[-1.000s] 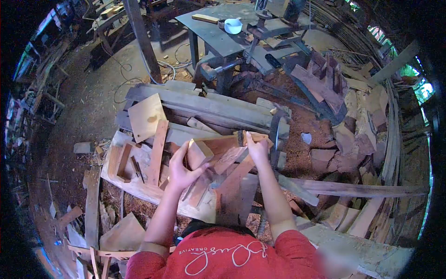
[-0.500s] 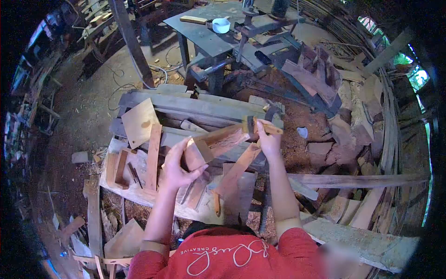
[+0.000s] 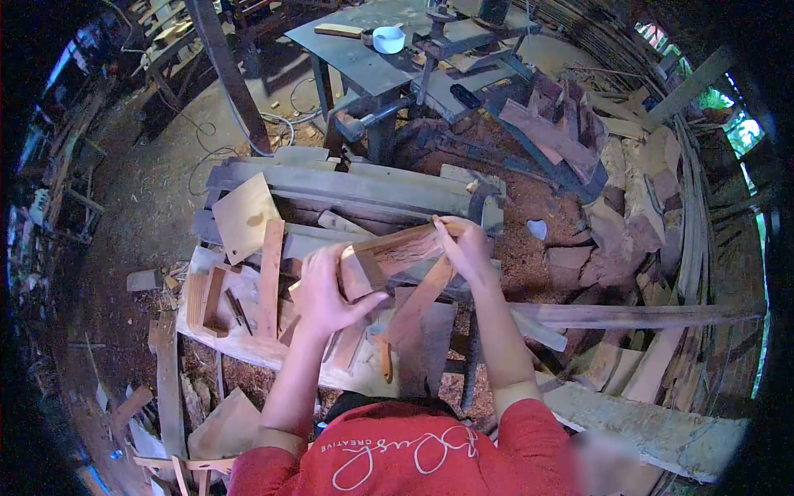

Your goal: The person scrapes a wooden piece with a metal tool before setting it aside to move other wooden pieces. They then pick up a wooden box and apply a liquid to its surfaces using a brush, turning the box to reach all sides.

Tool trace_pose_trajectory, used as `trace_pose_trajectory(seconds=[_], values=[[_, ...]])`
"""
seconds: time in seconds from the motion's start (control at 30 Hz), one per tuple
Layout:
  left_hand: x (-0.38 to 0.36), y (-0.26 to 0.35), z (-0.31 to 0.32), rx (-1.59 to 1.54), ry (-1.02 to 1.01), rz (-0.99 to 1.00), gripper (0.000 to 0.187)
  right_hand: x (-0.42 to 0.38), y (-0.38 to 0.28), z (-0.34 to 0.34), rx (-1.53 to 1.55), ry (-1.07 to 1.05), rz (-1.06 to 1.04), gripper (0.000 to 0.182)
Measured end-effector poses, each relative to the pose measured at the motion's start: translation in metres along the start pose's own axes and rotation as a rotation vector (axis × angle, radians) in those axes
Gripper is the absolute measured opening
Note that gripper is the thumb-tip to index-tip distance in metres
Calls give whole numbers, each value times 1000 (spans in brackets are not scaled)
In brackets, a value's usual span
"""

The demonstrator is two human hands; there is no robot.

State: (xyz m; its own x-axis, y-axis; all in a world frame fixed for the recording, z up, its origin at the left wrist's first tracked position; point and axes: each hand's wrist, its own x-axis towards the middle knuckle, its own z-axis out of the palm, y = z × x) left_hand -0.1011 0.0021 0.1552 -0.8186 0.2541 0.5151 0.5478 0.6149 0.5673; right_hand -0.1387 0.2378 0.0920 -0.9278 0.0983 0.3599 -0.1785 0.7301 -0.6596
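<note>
My left hand (image 3: 325,291) is wrapped round the near end of a long wooden piece (image 3: 364,273), which has a squared block end and a rough reddish inner face. At its far right end, my right hand (image 3: 463,248) has its fingers pressed together. What sits between those fingers is too small and dark to make out. Below the held piece, a flat reddish board (image 3: 422,302) lies slanted on the bench (image 3: 273,355). Close to its lower end is an orange-brown wooden handle (image 3: 386,361).
On the bench's left lie a small wooden frame (image 3: 217,302), thin dark tools (image 3: 238,312), an upright strip (image 3: 271,281) and a pale square board (image 3: 246,217). A metal table (image 3: 339,50) with a white bowl (image 3: 388,40) stands beyond. Scrap wood (image 3: 571,273) lies right.
My right hand has moved slightly left to the piece's far end, and the brush it held no longer shows. My left hand has turned a little on the wooden piece.
</note>
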Motion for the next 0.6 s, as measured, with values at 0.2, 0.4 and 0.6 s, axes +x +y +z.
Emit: trace_pose_trajectory(seconds=[0.2,0.4,0.6], values=[[6,-3,3,-18,-51,-49,62,7,-40,-24,583,-86,332,19],[8,1,3,-9,-114,24,60,2,-15,-10,1274,1,531,25],[1,-5,1,-45,-64,64,62,-11,64,-14,590,235,777,20]])
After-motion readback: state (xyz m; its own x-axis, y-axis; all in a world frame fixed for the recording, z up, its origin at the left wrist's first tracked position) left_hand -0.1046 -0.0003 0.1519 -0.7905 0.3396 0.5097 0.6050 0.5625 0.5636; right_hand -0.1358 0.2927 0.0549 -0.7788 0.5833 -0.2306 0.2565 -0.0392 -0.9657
